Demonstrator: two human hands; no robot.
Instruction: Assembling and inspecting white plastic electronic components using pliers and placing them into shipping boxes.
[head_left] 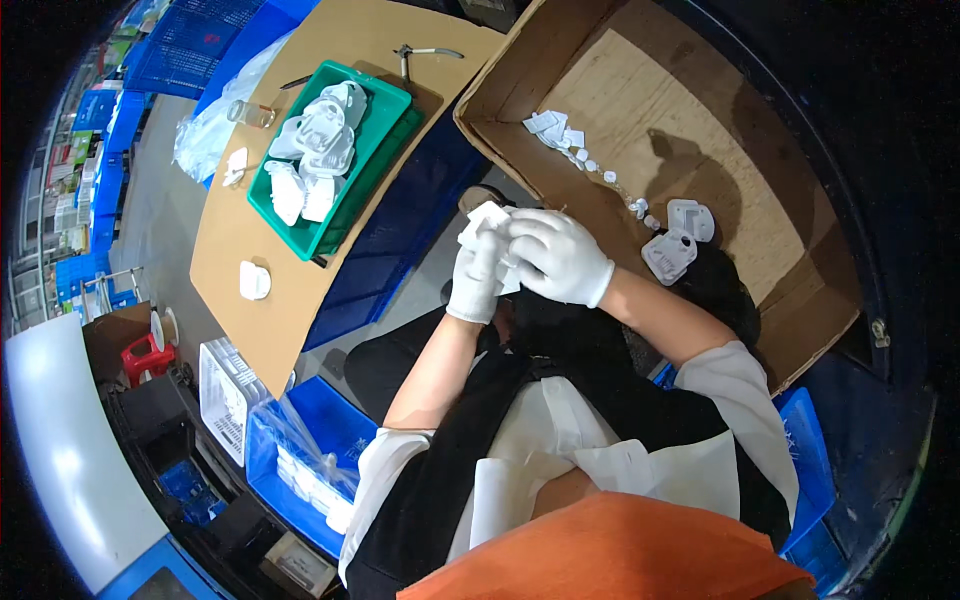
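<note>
Both my hands wear white gloves and meet above my lap. My left hand (474, 283) is closed around a small white plastic part (484, 221), whose squarish top edge sticks up past the fingers. Curled in from the right, my right hand (562, 257) grips the same part, its fingertips against it. Much of the part is hidden by the gloves. On the left, a green tray (315, 242) holds a pile of similar white plastic pieces (322, 130). One white piece (255, 281) lies alone on the tan tabletop (232, 228).
To the right stands a large cardboard box (510, 150) with small white bits (555, 130) and larger white pieces (670, 257) inside. Pliers (427, 51) and a glass jar (250, 114) rest on the table. A blue bin (335, 425) and a white basket (222, 400) sit at lower left.
</note>
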